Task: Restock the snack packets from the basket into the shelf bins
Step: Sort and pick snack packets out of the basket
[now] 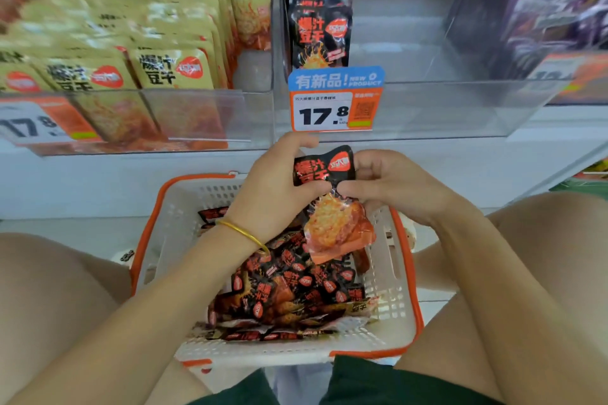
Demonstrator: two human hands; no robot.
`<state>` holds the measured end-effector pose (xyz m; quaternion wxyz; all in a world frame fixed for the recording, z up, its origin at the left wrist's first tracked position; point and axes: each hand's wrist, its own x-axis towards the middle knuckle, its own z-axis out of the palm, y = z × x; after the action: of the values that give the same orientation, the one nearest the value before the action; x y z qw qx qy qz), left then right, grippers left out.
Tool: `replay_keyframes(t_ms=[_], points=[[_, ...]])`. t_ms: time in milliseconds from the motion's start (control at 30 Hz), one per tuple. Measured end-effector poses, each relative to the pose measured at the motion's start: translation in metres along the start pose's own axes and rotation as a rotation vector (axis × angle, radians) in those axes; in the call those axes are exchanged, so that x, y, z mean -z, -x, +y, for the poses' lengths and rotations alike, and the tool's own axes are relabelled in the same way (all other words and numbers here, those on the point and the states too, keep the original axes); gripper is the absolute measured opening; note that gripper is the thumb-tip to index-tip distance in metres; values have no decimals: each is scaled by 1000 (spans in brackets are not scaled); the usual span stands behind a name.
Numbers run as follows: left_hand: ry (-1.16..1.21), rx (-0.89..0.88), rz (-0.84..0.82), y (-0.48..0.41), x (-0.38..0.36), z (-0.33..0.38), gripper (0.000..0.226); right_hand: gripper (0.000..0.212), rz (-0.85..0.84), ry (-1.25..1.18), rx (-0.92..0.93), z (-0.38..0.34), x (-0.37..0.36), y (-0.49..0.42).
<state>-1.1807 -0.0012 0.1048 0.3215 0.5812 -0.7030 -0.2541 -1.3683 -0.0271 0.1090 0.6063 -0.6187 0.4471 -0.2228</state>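
Note:
A black snack packet [332, 204] with a clear lower half hangs above the white basket [391, 293], held at its top by both hands. My left hand [276, 187] grips its left edge and my right hand [385, 184] pinches its right edge. Several more black packets [289, 286] lie piled in the basket between my knees. Just above the hands is a clear shelf bin [427, 108] with a short row of upright black packets [317, 26] at its left side.
The bin to the left holds several yellow packets [131, 52]. A bin of purple packets [559, 3] stands at the right. An orange price tag [335, 102] reading 17.8 hangs on the middle bin's front. My knees flank the basket.

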Motion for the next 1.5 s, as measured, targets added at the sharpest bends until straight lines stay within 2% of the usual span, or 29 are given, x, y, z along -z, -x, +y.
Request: replay_keyframes(t_ms=[67, 133, 233, 267, 333, 400, 500, 600, 667, 800, 1000, 1167, 1267, 1500], points=[[72, -52, 40, -3, 9, 15, 47, 10, 23, -2, 52, -25, 10, 9], [121, -146, 157, -9, 20, 29, 41, 17, 107, -54, 109, -49, 24, 12], [-99, -321, 399, -28, 38, 38, 46, 5, 280, -185, 191, -84, 46, 0], [-202, -338, 430, -36, 42, 38, 53, 13, 335, -212, 221, -94, 53, -9], [-351, -299, 396, -49, 47, 36, 70, 15, 442, -259, 252, -112, 65, -29], [-434, -256, 345, -57, 47, 35, 85, 5, 509, -261, 279, -124, 73, -49], [-538, -226, 295, -63, 45, 34, 96, 14, 518, -149, 275, -129, 77, -72], [-582, -194, 275, -65, 42, 30, 98, 25, 452, 36, 192, -121, 68, -88], [-609, -203, 292, -65, 40, 28, 97, 28, 470, 202, 141, -112, 63, -98], [-636, -211, 322, -68, 37, 24, 95, 22, 499, 375, 0, -101, 62, -113], [-652, -227, 342, -70, 33, 19, 93, 33, 516, 377, -65, -100, 58, -128], [-639, -227, 336, -68, 34, 19, 92, 36, 522, 235, -104, -106, 60, -122], [-625, -235, 339, -67, 34, 20, 93, 32, 523, 197, -88, -107, 63, -115], [-565, -332, 410, -54, 30, 21, 81, 47, 607, 160, 57, -109, 65, -86]])
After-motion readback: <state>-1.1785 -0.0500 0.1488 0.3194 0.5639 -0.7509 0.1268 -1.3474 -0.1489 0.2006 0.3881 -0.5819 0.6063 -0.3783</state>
